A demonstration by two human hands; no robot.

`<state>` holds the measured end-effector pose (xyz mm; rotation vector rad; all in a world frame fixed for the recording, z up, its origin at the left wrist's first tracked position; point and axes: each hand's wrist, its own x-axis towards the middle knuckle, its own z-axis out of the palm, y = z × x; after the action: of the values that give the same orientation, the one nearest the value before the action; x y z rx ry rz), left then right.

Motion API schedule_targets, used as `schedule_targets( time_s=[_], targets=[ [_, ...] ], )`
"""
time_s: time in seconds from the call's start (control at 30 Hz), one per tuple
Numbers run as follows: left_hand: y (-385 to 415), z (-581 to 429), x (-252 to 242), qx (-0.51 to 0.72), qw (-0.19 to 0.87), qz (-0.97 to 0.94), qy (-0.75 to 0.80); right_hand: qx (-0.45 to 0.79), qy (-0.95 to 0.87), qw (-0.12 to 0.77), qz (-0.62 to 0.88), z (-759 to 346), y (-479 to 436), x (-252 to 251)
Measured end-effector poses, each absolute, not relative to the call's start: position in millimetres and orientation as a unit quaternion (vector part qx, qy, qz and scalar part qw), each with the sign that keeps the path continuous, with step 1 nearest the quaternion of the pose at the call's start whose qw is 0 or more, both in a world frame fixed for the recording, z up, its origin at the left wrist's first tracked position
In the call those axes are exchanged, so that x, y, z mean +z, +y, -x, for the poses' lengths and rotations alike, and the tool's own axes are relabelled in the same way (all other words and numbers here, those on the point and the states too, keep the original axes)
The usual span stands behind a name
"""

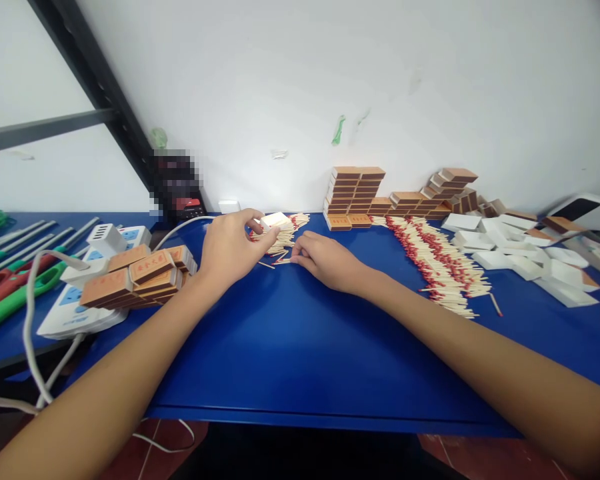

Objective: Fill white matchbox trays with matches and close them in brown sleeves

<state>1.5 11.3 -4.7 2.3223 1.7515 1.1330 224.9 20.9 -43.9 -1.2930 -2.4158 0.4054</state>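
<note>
My left hand [230, 248] pinches a small white matchbox tray [276, 221] between thumb and fingers, just above a small pile of matches [285, 240] on the blue table [290, 360]. My right hand [325, 260] rests on the table beside that pile, fingers curled and pinching at loose matches near its tips. What those fingertips hold is too small to make out.
A long heap of red-tipped matches [443, 263] lies to the right. Stacked orange matchboxes [355, 197] stand against the wall, more boxes [140, 277] lie at left on a power strip [80, 313]. White empty trays [530, 257] fill the far right. Green-handled tools [10, 293] lie at left.
</note>
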Motion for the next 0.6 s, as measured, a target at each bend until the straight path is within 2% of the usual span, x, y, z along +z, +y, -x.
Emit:
schedule_targets(
  time_s=[0.17, 0.37, 0.5, 0.6],
  targets=[
    [8, -6, -10, 0.336, 0.058, -0.773, 0.535, 0.135, -0.847, 0.170, 0.485, -257, 15, -38],
    [3, -13, -23, 0.280, 0.156, -0.849, 0.420, 0.119, -0.841, 0.190, 0.493, -298, 19, -23],
    [2, -16, -29, 0.249, 0.194, -0.859, 0.404, 0.111, -0.852, 0.225, 0.459, -293, 10, -15],
    [4, -16, -30, 0.238, 0.198, -0.863, 0.399, 0.094, -0.869, 0.202, 0.441, -278, -1, -22]
  ],
)
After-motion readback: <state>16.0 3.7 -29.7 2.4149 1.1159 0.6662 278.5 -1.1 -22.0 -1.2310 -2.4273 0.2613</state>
